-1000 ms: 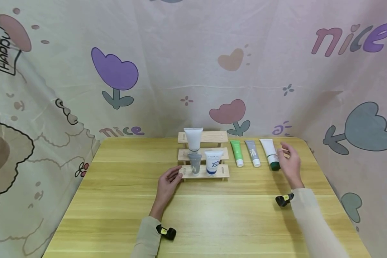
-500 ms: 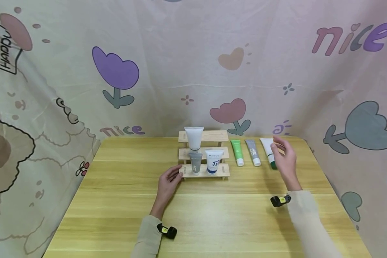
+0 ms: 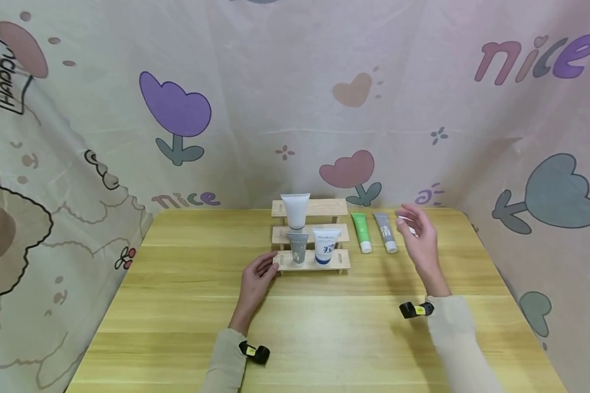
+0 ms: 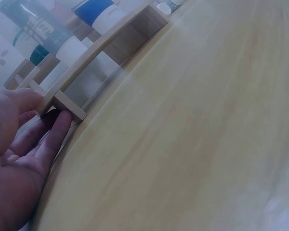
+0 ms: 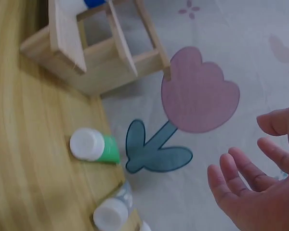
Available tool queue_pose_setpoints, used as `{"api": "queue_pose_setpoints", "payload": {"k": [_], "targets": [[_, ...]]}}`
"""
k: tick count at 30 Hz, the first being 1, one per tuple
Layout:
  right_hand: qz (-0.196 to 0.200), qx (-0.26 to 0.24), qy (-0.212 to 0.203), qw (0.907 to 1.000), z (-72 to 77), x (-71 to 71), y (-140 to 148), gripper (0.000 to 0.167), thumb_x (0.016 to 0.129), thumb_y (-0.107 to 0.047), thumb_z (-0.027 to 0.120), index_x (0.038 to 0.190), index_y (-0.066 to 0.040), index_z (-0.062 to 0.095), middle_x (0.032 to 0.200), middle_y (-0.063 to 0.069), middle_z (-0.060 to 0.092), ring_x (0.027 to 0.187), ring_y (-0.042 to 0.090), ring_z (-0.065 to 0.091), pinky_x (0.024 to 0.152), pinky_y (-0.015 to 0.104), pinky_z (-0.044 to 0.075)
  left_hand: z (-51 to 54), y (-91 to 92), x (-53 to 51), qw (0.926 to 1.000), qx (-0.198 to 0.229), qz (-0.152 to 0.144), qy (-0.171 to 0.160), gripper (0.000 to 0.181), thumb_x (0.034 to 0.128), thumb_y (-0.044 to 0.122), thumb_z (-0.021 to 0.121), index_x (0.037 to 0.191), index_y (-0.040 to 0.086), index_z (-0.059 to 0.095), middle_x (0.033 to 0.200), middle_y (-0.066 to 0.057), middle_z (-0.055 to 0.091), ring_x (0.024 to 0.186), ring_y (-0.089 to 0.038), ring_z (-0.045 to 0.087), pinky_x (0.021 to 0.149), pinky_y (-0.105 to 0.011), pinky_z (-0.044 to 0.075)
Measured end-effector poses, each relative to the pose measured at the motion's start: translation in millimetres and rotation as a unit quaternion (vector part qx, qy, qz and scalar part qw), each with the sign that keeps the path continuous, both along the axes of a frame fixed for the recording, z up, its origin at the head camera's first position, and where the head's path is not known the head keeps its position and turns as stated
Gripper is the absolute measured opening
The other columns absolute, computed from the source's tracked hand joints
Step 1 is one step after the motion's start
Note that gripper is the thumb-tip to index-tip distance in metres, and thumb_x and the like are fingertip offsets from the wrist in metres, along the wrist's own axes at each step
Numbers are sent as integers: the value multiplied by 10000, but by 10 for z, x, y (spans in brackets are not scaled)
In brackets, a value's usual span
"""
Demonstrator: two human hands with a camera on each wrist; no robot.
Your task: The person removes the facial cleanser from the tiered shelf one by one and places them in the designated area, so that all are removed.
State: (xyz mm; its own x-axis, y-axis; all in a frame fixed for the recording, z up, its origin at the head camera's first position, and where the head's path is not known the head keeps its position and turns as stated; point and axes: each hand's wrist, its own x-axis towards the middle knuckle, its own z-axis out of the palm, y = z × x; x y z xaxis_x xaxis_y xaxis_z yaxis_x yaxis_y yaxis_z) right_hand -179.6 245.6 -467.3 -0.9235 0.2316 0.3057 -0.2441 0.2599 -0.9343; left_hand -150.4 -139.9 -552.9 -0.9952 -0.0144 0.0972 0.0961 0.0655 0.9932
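Observation:
My left hand pinches the left end of the lowest shelf of a three-tier wooden rack; in the left wrist view the thumb lies over the board and the fingers reach beneath it. A grey tube and a white tube with a blue cap stand on that shelf, with a white tube behind them. My right hand, fingers loosely bent and nothing between them, is above the table, right of a lying grey tube. It hides most of the white, green-capped tube.
Beside the rack lies a green tube with a white cap. The wood-grain table ends at a printed cloth backdrop close behind the rack. More cloth hangs along both sides.
My right hand has moved left, from beside the green-capped tube to in front of it, covering it from the head view. The left hand stays on the rack.

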Motion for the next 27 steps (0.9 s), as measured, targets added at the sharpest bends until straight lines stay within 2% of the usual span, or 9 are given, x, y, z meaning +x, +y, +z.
{"api": "queue_pose_setpoints", "payload": {"k": [7, 9, 14, 17, 18, 21, 24, 27], "targets": [[711, -124, 88, 9974, 54, 29, -168, 454, 1043, -117, 614, 1469, -16, 495, 1339, 284, 589, 1153, 131, 601, 940, 174, 521, -3, -15, 5, 10000, 63, -39, -58, 315, 982, -15, 666, 1294, -62, 655, 1333, -208, 650, 1225, -376, 614, 929, -181, 534], [826, -213, 97, 9963, 77, 21, -232, 461, 1038, -112, 622, 1467, -8, 492, 1341, 287, 585, 1162, 169, 607, 935, 203, 540, 1, -21, 4, 9999, 82, -51, -58, 315, 981, -16, 668, 1293, -60, 657, 1332, -206, 652, 1226, -375, 613, 931, -184, 535], [1069, -394, 98, 9934, 133, 9, -403, 473, 1033, -105, 629, 1470, -4, 479, 1354, 260, 577, 1217, 359, 584, 898, 268, 585, 16, -22, -5, 9999, 102, -108, 15, 319, 984, -12, 666, 1297, -73, 650, 1331, -217, 650, 1223, -377, 612, 928, -184, 537], [1187, -369, 108, 9922, 198, 33, -511, 478, 1027, -99, 638, 1469, -7, 481, 1359, 229, 586, 1226, 378, 573, 977, 297, 553, 19, -22, -6, 9998, 143, -142, -7, 322, 985, -16, 663, 1300, -77, 646, 1332, -220, 647, 1225, -384, 609, 924, -188, 542], [1216, -382, 117, 9918, 213, 39, -542, 470, 1024, -93, 642, 1462, -16, 491, 1355, 210, 597, 1218, 355, 579, 1006, 313, 536, -23, -23, -24, 9998, 136, -140, 1, 324, 984, -10, 667, 1302, -71, 648, 1337, -217, 646, 1227, -379, 608, 931, -197, 542], [1327, -351, 148, 9904, 335, 92, -660, 466, 1010, -26, 637, 1450, 20, 491, 1348, 243, 596, 1205, 402, 571, 1025, 302, 510, -143, -40, -73, 9998, 135, -140, 35, 321, 981, 26, 688, 1296, -36, 666, 1334, -188, 655, 1221, -352, 617, 944, -213, 543], [1452, -405, 131, 9885, 356, 73, -741, 478, 1001, 19, 628, 1456, 27, 483, 1362, 279, 576, 1219, 446, 553, 963, 262, 539, -259, -56, -116, 9999, 122, -96, 73, 321, 976, 68, 710, 1289, -1, 682, 1328, -160, 665, 1211, -317, 628, 948, -223, 546], [1577, -410, 130, 9865, 327, 20, -815, 499, 1005, 8, 627, 1479, 5, 470, 1387, 277, 564, 1245, 445, 549, 946, 261, 547, -256, -59, -111, 9999, 135, -70, 55, 317, 973, 69, 713, 1282, 3, 686, 1320, -158, 669, 1202, -319, 634, 936, -225, 554]]}}
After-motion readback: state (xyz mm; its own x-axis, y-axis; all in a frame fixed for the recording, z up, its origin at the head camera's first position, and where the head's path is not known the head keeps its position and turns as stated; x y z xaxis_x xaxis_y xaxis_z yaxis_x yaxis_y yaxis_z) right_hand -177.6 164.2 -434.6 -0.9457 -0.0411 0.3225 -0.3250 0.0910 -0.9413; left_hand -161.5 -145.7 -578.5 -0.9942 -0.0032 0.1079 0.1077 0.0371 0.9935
